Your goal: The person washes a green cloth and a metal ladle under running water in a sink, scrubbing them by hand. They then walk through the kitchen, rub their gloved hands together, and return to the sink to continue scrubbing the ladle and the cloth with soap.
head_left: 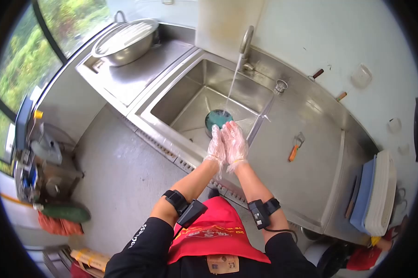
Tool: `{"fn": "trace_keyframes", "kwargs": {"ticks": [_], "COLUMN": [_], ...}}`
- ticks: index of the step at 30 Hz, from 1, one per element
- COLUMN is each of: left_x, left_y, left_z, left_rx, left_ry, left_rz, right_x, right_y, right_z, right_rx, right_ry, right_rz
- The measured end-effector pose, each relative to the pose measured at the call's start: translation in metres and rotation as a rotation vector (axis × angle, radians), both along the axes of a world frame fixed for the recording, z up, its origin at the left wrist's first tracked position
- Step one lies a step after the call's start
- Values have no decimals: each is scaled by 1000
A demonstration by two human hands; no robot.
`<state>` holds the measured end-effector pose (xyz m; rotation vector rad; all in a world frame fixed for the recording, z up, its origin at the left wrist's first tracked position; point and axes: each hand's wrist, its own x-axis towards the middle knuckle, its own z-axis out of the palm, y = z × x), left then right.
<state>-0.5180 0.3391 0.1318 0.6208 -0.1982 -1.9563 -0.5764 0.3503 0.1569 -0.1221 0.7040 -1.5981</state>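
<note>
My left hand [216, 146] and my right hand [235, 142], both in clear plastic gloves, are side by side over the near right part of the steel sink [181, 109]. Their fingers are stretched forward and the inner edges of the hands meet. At the fingertips is a round, dark-rimmed thing with a green, wet top [216, 118], low in the basin. The hands overlap its near right edge in this view. A stream of water [233, 85] from the curved tap [246, 42] falls onto it, just beyond my fingers.
Left of the sink, a large metal basin [128, 51] rests on the drainboard. An orange-handled peeler-like tool [294, 150] lies on the right counter [283, 183]. Blue and white trays [378, 194] stand at the far right. A green gourd-like vegetable [65, 212] is at lower left.
</note>
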Motion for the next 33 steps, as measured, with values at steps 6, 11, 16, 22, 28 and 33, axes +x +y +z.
{"fn": "trace_keyframes", "kwargs": {"ticks": [6, 11, 16, 22, 28, 33], "left_x": [-11, 10, 24, 69, 99, 68], "left_y": [-111, -189, -241, -277, -282, -282], "left_z": [-64, -112, -156, -207, -206, -177], "left_rx": [-242, -563, -495, -88, 330, 456], "left_ry": [-641, -1440, -1432, -1032, -703, -341], "left_rz": [-37, -421, -509, -487, -499, -631], "right_x": [1, -3, -19, -15, -13, 8], "right_y": [-110, -148, -180, -213, -232, -202], "right_z": [-81, -135, -240, -300, -290, -181], "right_rx": [-5, 58, 267, 468, 443, 324], "right_ry": [17, -178, 40, 1681, 891, 1135], "right_rz": [-2, 43, -14, 228, 381, 294]}}
